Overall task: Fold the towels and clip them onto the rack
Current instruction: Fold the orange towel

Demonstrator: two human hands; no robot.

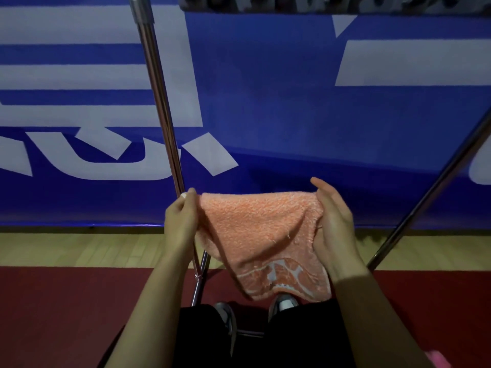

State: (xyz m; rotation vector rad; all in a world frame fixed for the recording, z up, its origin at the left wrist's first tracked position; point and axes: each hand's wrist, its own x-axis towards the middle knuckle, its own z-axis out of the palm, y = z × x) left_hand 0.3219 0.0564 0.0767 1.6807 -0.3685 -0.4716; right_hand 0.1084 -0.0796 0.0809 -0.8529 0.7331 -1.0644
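Note:
An orange terry towel (261,235) with a white patterned band along its lower edge hangs folded between my hands, its fold line on top. My left hand (180,221) pinches the towel's upper left corner. My right hand (333,224) holds the upper right corner, fingers partly spread with the cloth against the palm. A steel rack pole (159,102) rises just behind my left hand. The rack's top part (318,4) with hanging clips shows dimly along the upper edge.
A second slanted rack pole (435,184) runs down at the right. A blue banner (279,102) with white lettering stands behind the rack. Wooden floor and red mat lie below, with my shoes (284,304) near the rack's base. Something pink (438,361) shows at the bottom right.

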